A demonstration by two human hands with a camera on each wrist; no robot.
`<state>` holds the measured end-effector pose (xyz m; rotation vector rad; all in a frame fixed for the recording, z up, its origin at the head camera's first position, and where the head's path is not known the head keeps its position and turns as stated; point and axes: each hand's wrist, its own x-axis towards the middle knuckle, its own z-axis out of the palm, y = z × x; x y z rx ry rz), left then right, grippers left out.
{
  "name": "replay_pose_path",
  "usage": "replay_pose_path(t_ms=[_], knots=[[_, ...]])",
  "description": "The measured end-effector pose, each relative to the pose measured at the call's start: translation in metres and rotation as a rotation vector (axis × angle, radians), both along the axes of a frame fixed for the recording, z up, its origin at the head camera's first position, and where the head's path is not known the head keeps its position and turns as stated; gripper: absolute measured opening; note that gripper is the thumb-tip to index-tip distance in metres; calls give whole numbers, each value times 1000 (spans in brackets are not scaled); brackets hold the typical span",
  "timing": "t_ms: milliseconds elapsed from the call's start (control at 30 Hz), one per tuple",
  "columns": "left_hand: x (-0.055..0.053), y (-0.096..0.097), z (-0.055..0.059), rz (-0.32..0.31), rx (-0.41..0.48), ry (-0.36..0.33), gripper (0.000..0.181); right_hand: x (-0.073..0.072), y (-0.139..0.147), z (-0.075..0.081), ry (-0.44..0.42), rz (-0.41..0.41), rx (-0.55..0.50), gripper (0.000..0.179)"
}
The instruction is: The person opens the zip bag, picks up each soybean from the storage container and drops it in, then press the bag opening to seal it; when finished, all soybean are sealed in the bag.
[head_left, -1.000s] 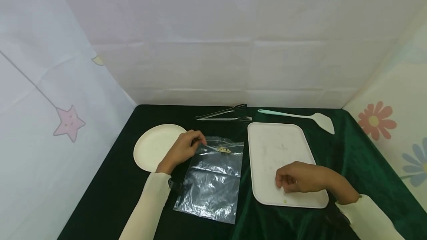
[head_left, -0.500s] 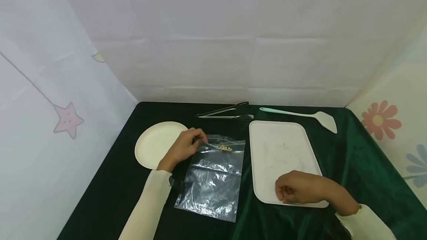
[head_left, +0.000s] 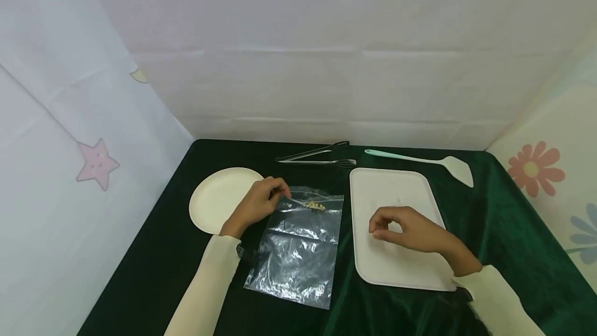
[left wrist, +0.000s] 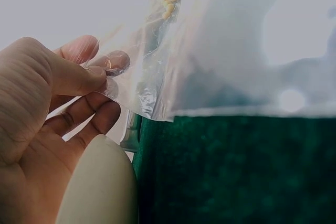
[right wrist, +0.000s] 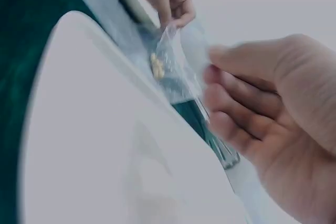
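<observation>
A clear zip bag (head_left: 294, 253) lies flat with its mouth toward the far side. Several soybeans (head_left: 314, 205) sit inside near its top. My left hand (head_left: 258, 201) pinches the bag's upper left edge between thumb and fingers; in the left wrist view the plastic film (left wrist: 123, 90) is stretched from the fingertips. Over the left half of the white tray (head_left: 396, 274) hovers my right hand (head_left: 408, 228), thumb and forefinger pinched together. A tiny pale yellow soybean shows at those fingertips in the head view, mostly hidden by them.
An oval cream plate (head_left: 214, 201) stands left of the bag, partly behind the left forearm. Metal tongs (head_left: 317, 159) lie behind the bag. A spatula (head_left: 420, 161) with a pale green handle lies behind the tray. Dark green cloth (head_left: 154, 268) covers the table.
My right hand has closed on the soybean near the tray's front edge, then lifted and moved away from me and left. The left hand keeps its pinch on the bag.
</observation>
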<state>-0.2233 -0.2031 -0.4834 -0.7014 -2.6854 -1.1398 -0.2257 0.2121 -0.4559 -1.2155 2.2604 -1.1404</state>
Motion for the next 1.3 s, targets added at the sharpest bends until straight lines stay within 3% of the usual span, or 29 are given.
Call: replay_pose_path(t_ms=[167, 300, 733, 1067, 1233, 1300], knots=[[0, 0, 0, 5, -7, -13, 21, -16, -29, 1, -9, -206, -90, 10], [-1, 1, 0, 3, -6, -6, 22, -27, -55, 5, -51, -299, -132, 17], [1, 4, 2, -8, 9, 9, 22, -33, -123, 8, -3, -428, -58, 12], [3, 5, 4, 0, 11, -11, 22, -35, -125, -3, 48, -432, -53, 19], [3, 5, 3, -2, 4, -10, 21, -41, -113, -5, 133, -353, -1, 18], [2, 5, 2, 0, -1, -8, 21, -43, -108, -6, 112, -299, 18, 22]])
